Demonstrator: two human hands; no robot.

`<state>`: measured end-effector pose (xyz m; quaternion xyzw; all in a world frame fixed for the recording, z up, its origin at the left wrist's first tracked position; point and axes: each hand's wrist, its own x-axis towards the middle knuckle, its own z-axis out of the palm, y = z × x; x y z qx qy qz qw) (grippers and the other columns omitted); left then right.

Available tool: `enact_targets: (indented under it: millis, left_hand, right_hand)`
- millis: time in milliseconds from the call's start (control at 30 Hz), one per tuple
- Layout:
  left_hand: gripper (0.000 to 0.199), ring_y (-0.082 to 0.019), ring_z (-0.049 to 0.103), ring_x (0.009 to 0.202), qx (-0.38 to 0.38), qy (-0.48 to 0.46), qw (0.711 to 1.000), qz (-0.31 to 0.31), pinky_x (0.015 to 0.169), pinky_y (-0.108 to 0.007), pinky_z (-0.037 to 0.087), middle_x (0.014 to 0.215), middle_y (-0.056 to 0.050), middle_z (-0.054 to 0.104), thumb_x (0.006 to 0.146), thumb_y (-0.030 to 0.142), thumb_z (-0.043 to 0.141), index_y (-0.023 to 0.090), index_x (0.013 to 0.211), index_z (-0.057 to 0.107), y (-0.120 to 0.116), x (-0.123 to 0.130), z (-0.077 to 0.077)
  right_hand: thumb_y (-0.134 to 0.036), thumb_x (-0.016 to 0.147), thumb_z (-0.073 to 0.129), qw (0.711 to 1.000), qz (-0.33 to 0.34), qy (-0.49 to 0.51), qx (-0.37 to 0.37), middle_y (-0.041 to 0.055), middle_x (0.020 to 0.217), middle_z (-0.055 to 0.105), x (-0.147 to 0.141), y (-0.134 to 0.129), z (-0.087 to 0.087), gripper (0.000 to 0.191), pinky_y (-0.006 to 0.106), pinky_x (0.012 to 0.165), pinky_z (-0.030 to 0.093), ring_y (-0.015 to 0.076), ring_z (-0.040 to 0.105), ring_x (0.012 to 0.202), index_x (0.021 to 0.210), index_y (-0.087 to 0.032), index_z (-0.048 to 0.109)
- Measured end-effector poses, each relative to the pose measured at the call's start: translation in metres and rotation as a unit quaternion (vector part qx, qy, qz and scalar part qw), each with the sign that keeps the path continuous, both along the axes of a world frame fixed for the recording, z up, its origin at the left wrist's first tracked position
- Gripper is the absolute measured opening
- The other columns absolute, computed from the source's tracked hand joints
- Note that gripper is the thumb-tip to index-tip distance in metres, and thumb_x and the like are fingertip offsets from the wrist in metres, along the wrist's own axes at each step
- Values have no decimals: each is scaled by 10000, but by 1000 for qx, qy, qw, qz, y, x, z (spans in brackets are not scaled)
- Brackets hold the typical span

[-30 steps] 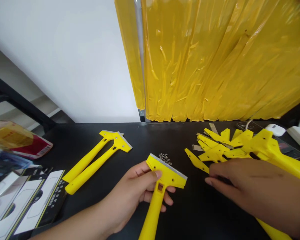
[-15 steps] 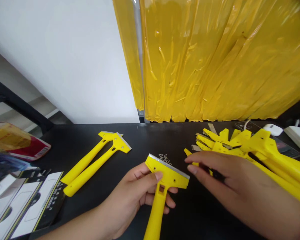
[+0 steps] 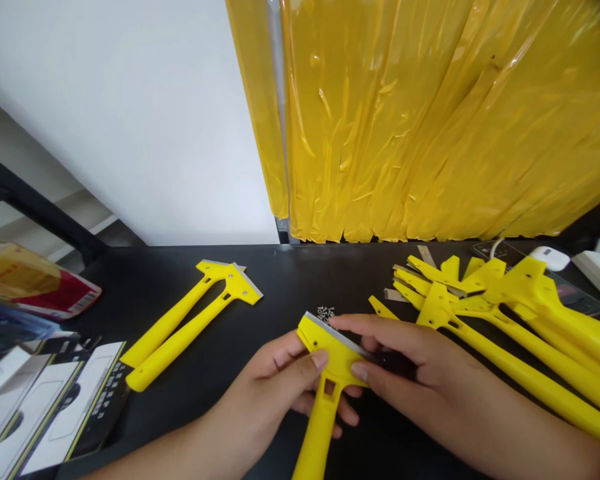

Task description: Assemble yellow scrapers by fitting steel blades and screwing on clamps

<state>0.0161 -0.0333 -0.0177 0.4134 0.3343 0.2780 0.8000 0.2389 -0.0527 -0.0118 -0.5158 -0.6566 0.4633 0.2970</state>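
Observation:
A yellow scraper (image 3: 316,433) with a metal blade along its top edge is held by my left hand (image 3: 267,383), thumb on the front of the head and fingers behind. My right hand (image 3: 420,373) has its thumb and index finger at the right part of the same head, closed around its edge. Just beyond the blade lies a small heap of screws (image 3: 324,312), partly hidden by the head and my finger. Two yellow scrapers (image 3: 190,327) with blades lie side by side on the left of the black table (image 3: 300,273).
On the right lies a pile of yellow scraper parts (image 3: 485,310) with metal strips, near a white earphone case (image 3: 550,258). White and black packaging cards (image 3: 65,413) and a red and yellow package (image 3: 40,280) are at the left. Yellow wrapping (image 3: 430,133) hangs behind.
My right hand has moved left from beside the pile onto the head of the held scraper. The held scraper has shifted slightly right.

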Motion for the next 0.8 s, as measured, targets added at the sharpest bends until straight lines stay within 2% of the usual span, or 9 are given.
enact_targets:
  millis: [100,200,367,567,700,800]
  left_hand:
    - [267,-212,787,825,5,0,1000,-1,736,-312,629,988,-98,783,1045,357,590,197,1189,747,0,0,-2]
    - [259,-206,787,824,11,1,1000,-1,735,-304,627,994,-99,784,1041,354,602,199,1192,744,1,0,-4]
    - [250,-191,782,802,18,16,1000,0,743,-298,623,993,-102,781,1031,353,626,175,1160,746,1,1,-6]
    - [228,-181,777,756,3,16,1000,8,746,-312,629,975,-91,776,1023,347,639,161,1108,741,1,2,-4]
    - [220,-173,767,732,3,17,1000,11,729,-306,627,959,-86,775,1021,342,642,156,1087,739,1,2,-5]
    - [219,-176,768,734,0,24,1000,12,740,-313,628,960,-87,777,1023,336,637,156,1093,740,1,1,-5]
  right_hand:
    - [-287,1016,616,1000,27,13,5,-102,1340,703,0,2,2,409,333,1123,507,162,652,1249,1361,-506,638]
    - [-269,1015,629,999,33,7,15,-105,1376,684,1,4,-1,442,337,1145,488,163,631,1281,1381,-518,624]
    - [-224,1036,588,994,80,-23,66,-45,1259,718,5,6,-4,506,379,1073,532,187,672,1170,1443,-523,581]
    - [-179,1042,551,985,99,-57,131,-16,1187,703,9,8,-5,552,351,949,569,189,679,1088,1466,-532,555]
    - [-168,1042,537,986,103,-63,118,-7,1055,689,9,9,-7,533,325,869,568,171,684,966,1454,-502,584]
    - [-192,1037,553,987,101,-61,108,-12,1058,700,7,8,-4,485,325,890,556,168,685,965,1420,-481,624]
